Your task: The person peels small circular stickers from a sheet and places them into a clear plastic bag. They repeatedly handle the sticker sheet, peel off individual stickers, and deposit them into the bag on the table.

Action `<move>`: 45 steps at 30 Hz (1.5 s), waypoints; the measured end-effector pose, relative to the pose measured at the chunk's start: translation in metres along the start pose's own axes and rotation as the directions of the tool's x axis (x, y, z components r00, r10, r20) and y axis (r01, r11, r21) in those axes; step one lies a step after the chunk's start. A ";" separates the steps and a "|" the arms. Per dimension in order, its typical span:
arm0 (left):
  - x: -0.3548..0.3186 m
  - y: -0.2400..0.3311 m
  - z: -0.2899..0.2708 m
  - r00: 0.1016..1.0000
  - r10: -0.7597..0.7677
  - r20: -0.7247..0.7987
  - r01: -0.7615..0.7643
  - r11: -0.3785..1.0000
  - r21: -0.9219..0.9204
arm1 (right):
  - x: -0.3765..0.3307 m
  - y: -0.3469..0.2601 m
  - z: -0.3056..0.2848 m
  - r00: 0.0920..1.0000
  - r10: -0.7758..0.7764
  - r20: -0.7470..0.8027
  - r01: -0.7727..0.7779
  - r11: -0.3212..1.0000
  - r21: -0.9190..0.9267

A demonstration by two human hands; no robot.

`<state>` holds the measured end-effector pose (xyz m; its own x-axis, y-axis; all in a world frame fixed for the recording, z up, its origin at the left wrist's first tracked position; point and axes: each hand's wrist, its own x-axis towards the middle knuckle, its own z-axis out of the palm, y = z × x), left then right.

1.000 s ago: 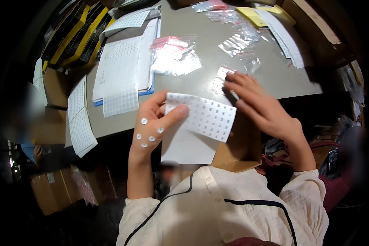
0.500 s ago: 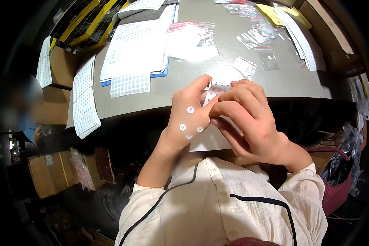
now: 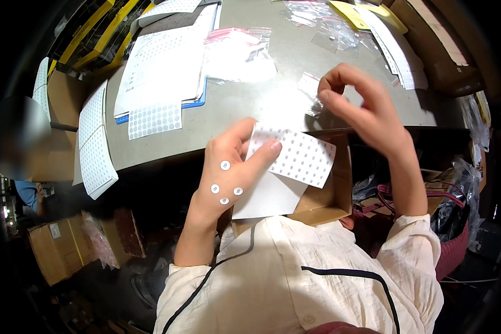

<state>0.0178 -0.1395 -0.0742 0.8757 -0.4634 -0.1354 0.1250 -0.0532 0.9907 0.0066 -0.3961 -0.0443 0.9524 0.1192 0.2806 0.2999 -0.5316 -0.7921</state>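
My left hand [image 3: 231, 167] is closed on a white sheet of small round printed stickers [image 3: 303, 156], its thumb across the front. A larger plain white sheet [image 3: 267, 195] hangs below the sticker sheet. Several round white stickers [image 3: 225, 165] are stuck to the back of this hand. Over the table's near part, my right hand [image 3: 367, 108] is somewhat blurred, with thumb and forefinger pinched at the edge of a small clear zip bag [image 3: 309, 86]. Whether a loose sticker is also between those fingertips cannot be seen.
An open cardboard box [image 3: 339, 195] sits against my front. On the grey table [image 3: 250, 100] lie a pile of zip bags [image 3: 242, 58], stacked papers [image 3: 161, 72] and a sheet of round grey stickers [image 3: 155, 120]. Banded sheets [image 3: 97, 142] overhang the left edge. More clear bags [image 3: 339, 33] lie farther back.
My right hand has left the sticker sheet and moved away and to the right, to the zip bag. The sticker sheet in my left hand has opened out flatter, and the view has shifted.
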 end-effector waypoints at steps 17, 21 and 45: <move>-0.014 0.011 -0.049 0.996 -0.054 0.066 0.066 0.980 -0.190 | 0.040 0.003 -0.008 0.920 0.159 0.359 0.026 0.888 -0.459; -0.017 0.021 -0.062 0.998 -0.051 -0.034 0.042 0.975 -0.217 | 0.033 -0.022 0.001 0.768 0.086 0.634 0.087 0.968 -0.237; 0.018 -0.001 -0.006 0.985 0.162 0.060 -0.171 0.964 0.202 | -0.007 -0.059 0.034 0.897 -0.429 0.110 0.443 0.869 -0.221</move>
<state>0.0359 -0.1427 -0.0780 0.8548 -0.5182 0.0277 -0.1231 -0.1507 0.9809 -0.0161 -0.3369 -0.0175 0.7312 0.4270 0.5320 0.6703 -0.5944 -0.4442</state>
